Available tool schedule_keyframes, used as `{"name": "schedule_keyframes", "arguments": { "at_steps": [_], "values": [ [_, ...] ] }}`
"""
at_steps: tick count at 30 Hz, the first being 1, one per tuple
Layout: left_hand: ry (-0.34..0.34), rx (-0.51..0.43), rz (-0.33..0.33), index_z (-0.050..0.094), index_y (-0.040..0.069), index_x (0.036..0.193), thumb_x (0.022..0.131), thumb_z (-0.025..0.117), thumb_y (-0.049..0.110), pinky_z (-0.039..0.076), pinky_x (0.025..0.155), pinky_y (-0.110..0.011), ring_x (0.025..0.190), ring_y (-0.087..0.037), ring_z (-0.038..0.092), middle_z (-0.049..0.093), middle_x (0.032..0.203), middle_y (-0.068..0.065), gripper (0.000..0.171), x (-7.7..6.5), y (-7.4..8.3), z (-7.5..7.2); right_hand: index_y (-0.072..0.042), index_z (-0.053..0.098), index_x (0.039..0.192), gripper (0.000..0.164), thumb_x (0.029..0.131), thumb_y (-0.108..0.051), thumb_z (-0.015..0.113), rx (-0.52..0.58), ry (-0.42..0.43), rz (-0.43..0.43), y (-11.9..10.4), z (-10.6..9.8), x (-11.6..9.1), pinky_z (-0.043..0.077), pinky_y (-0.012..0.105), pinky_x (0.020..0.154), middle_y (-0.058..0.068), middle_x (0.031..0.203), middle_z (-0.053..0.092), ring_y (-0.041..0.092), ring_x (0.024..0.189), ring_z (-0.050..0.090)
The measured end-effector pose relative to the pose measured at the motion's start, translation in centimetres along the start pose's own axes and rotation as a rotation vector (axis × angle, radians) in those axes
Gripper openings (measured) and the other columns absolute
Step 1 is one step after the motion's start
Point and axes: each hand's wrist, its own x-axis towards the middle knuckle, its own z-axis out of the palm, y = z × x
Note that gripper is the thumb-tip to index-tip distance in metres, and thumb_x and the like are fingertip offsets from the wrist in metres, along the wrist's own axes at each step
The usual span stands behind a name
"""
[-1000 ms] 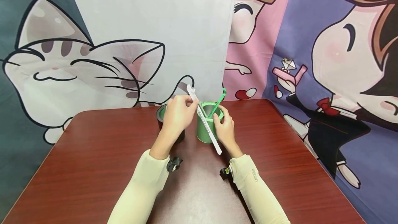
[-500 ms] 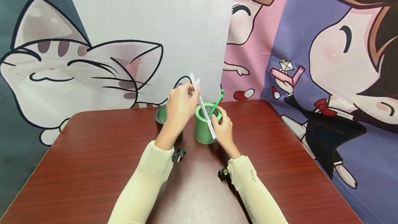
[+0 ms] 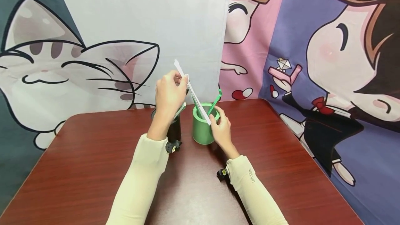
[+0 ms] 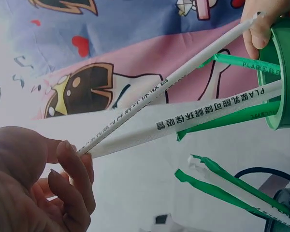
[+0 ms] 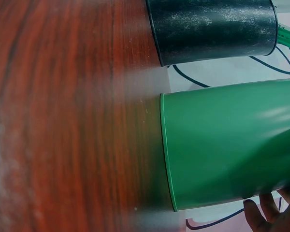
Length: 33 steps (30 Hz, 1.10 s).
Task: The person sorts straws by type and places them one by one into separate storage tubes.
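Note:
My left hand (image 3: 170, 91) pinches paper-wrapped straws between thumb and fingertips, above and left of the green can (image 3: 203, 131). In the left wrist view two white straws meet at those fingertips. One white straw (image 4: 164, 84) slants to a tip beside my right hand; the other white straw (image 4: 217, 106) runs down into the can. A green wrapped straw (image 3: 216, 100) leans out of the can's right side, and a second green straw (image 4: 232, 120) lies beside the white one. My right hand (image 3: 221, 127) holds the can's right side near the rim; the can stands upright.
A black can (image 3: 175, 129), partly behind my left hand, stands left of the green one. Green and white wrapped straws (image 4: 237, 186) stick out of it. Both stand on the reddish-brown table (image 3: 93, 162), before a cartoon-printed cloth (image 3: 193, 16). A camera (image 3: 222, 174) sits on each wrist.
My left hand has risen and moved left with the straw, whose lower end has come up from below the can's rim to about rim height. My right hand stays at the green can.

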Motion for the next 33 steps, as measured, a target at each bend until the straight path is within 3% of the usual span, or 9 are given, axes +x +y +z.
{"name": "schedule_keyframes", "arguments": {
  "at_steps": [7, 14, 21, 33],
  "values": [
    [0.042, 0.029, -0.021, 0.068, 0.011, 0.101, 0.098, 0.061, 0.036, 0.048, 0.072, -0.045, 0.088, -0.027, 0.066, 0.074, 0.094, -0.003, 0.026, 0.5, -1.0, -0.4, -0.017, 0.06, 0.132, 0.039, 0.094, -0.025, 0.062, 0.0, 0.001, -0.026, 0.3, 0.1, -0.1, 0.034, 0.034, 0.056, -0.001, 0.057, 0.036, 0.017, 0.057, 0.039],
    [-0.02, 0.061, -0.04, 0.068, 0.015, 0.101, 0.095, 0.063, 0.041, 0.048, 0.074, -0.047, 0.089, -0.024, 0.066, 0.073, 0.092, 0.002, 0.027, 0.2, -1.3, 0.0, -0.016, 0.06, 0.132, 0.039, 0.094, -0.025, 0.062, 0.011, 0.014, -0.045, 0.4, 0.0, -0.1, 0.034, 0.034, 0.055, -0.001, 0.056, 0.036, 0.017, 0.056, 0.039],
    [-0.039, 0.058, -0.062, 0.069, 0.016, 0.106, 0.091, 0.067, 0.045, 0.049, 0.075, -0.046, 0.092, -0.021, 0.066, 0.073, 0.094, 0.003, 0.033, 0.0, -1.4, 0.0, -0.017, 0.06, 0.132, 0.04, 0.094, -0.027, 0.062, 0.009, 0.009, -0.042, 0.5, 0.1, 0.0, 0.035, 0.034, 0.056, -0.001, 0.058, 0.036, 0.017, 0.058, 0.04],
    [-0.01, 0.108, -0.071, 0.068, 0.02, 0.109, 0.089, 0.066, 0.049, 0.047, 0.076, -0.048, 0.097, -0.026, 0.063, 0.07, 0.101, 0.007, 0.035, -0.6, -1.7, -0.6, -0.019, 0.059, 0.133, 0.04, 0.095, -0.028, 0.061, 0.006, 0.005, -0.05, 0.4, 0.0, 0.1, 0.034, 0.034, 0.056, 0.001, 0.059, 0.037, 0.018, 0.059, 0.04]
  ]
}}
